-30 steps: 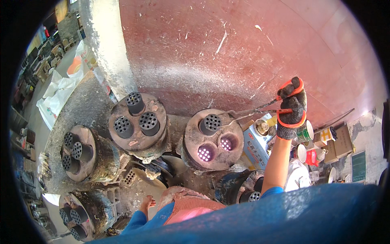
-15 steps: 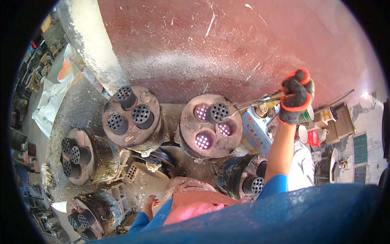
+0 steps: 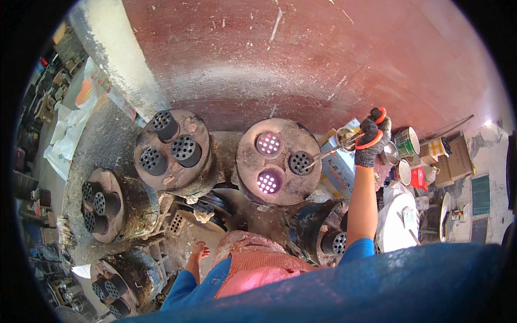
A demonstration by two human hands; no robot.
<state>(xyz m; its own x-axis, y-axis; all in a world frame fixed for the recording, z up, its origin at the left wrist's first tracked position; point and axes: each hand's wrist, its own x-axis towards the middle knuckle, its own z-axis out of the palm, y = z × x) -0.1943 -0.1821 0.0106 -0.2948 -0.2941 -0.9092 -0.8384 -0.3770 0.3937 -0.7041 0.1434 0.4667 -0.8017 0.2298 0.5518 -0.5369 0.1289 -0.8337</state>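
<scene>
The briquette (image 3: 300,162), earlier between two holes, had moved to the stove's (image 3: 291,135) right-hand hole; glowing briquettes (image 3: 268,181) filled the others. The right hand (image 3: 374,139) clenched tongs (image 3: 333,151) against it; the left hand (image 3: 200,251) hung loosely spread.

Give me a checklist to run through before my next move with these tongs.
1. Right hand gloved: ok, dark glove with orange on it.
2. Firm grip on the tongs: cannot tell; the fingers close around them, but firmness does not show.
3. Left hand gloved: not ok, it is bare, though away from the stove.
4. Tongs clear of the black briquette: not ok, their tips are at it.
5. Black briquette fully seated in its hole: cannot tell.
6. Blue box well away from the stove: not ok, it lies close beside it.
</scene>
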